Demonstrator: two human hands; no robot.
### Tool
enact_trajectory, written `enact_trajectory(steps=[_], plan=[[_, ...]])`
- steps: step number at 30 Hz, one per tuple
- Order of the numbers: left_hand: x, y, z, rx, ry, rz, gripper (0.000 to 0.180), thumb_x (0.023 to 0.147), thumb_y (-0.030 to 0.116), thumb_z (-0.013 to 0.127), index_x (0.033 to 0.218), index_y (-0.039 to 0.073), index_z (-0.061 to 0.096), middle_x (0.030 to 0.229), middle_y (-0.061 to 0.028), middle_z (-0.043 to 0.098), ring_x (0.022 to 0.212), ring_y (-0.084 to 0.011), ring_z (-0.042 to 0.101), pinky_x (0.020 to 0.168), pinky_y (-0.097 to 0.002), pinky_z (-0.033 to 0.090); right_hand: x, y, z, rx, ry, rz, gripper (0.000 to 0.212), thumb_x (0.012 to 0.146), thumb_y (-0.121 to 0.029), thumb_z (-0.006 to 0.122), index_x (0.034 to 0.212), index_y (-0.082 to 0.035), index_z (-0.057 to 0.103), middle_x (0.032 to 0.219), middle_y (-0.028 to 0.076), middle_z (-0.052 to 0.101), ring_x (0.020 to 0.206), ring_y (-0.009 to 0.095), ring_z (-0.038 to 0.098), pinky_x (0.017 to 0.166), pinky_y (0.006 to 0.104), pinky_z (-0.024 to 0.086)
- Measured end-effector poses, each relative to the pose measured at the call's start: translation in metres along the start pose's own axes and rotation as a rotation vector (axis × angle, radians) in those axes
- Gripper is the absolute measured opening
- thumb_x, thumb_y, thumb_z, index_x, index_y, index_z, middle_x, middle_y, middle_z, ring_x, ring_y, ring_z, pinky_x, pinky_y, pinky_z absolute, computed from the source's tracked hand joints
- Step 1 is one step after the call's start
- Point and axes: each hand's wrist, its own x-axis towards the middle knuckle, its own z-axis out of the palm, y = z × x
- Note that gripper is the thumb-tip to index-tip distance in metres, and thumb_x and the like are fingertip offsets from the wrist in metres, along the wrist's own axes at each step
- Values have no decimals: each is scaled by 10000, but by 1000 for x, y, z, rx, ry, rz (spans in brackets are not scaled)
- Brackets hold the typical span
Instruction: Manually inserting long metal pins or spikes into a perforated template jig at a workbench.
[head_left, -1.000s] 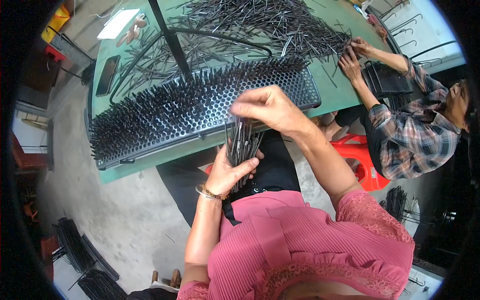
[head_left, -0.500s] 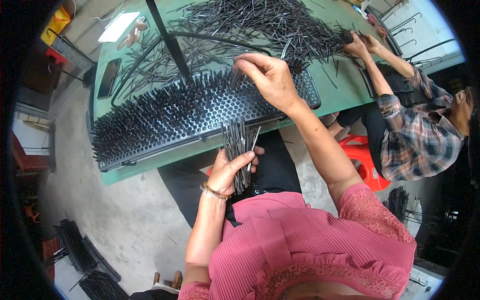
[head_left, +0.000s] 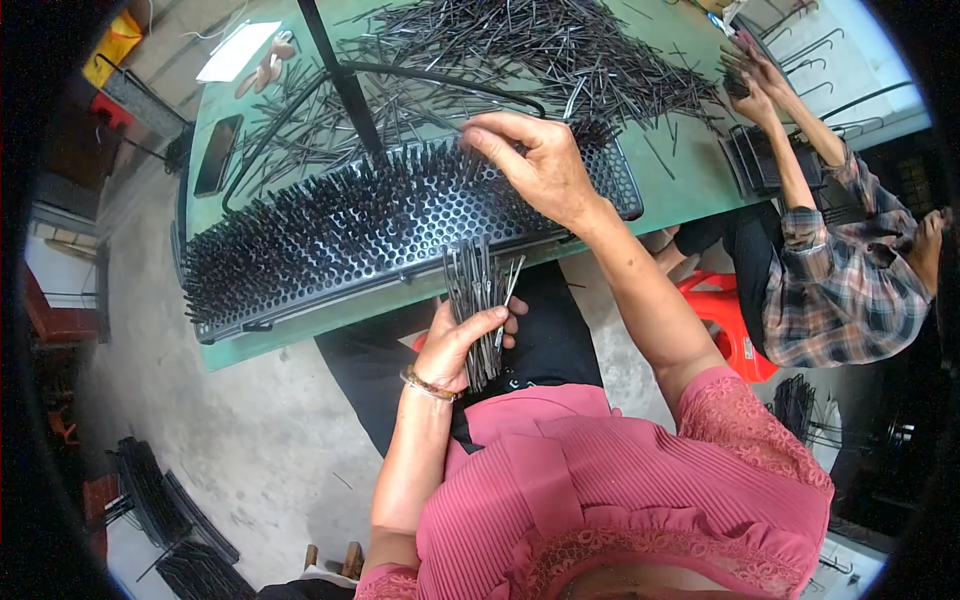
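A bundle of thin dark rods (head_left: 476, 290) stands roughly upright in my left hand (head_left: 455, 345), its thumb pressed across them, just in front of the table edge. My right hand (head_left: 545, 170) is over the right part of a long black perforated tray (head_left: 440, 225), thumb and fingertips pinched together at the standing rods. Whatever sits in that pinch is hard to make out against the dark rods behind. Many short rods (head_left: 290, 215) stand in the tray's holes across its left and back parts; bare holes show along the front middle and right.
A heap of loose rods (head_left: 600, 70) covers the back of the green table (head_left: 660, 190). A black metal frame (head_left: 345, 100) rises behind the tray. A phone (head_left: 218, 155), gloves (head_left: 268, 65) and white paper (head_left: 240, 50) lie at left. A co-worker (head_left: 840, 270) sits at right on a red stool (head_left: 725, 300).
My right hand has shifted slightly down and stays at the tray's standing rods. My left hand holds its bundle in place. The co-worker's hands have moved away from the heap, to the right.
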Motion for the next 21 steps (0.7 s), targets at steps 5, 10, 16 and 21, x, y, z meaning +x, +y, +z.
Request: enact_trajectory(steps=[5, 10, 16, 21], plan=[[0, -1, -3, -24, 0, -6, 266, 829, 93, 638, 1061, -20, 569, 949, -125, 639, 756, -138, 600, 644, -270, 523, -2, 3, -1, -7, -35, -101, 168, 876, -114, 604, 976, 5, 667, 893, 102, 694, 803, 165, 666, 705, 262, 518], [1, 0, -5, -64, -17, -22, 359, 825, 85, 639, 1148, -24, 527, 969, -127, 632, 779, -156, 616, 678, -287, 541, 1, 9, -5, 6, -114, -154, 160, 893, -85, 587, 988, 24, 656, 899, 86, 693, 828, 139, 660, 726, 248, 523], [3, 0, -2, -57, -35, -16, 490, 794, 72, 663, 1246, 6, 484, 984, -95, 622, 805, -163, 617, 702, -320, 546, 0, 17, -1, 43, -20, -95, 169, 890, -91, 594, 998, 26, 652, 865, 80, 695, 822, 139, 662, 727, 252, 523], [4, -5, -4, -35, 20, -1, 469, 799, 45, 651, 1242, 31, 497, 998, -97, 631, 770, -160, 620, 686, -314, 549, 0, 20, 3, -4, 39, -87, 171, 865, -127, 618, 963, 4, 667, 871, 94, 695, 806, 181, 664, 725, 284, 513]])
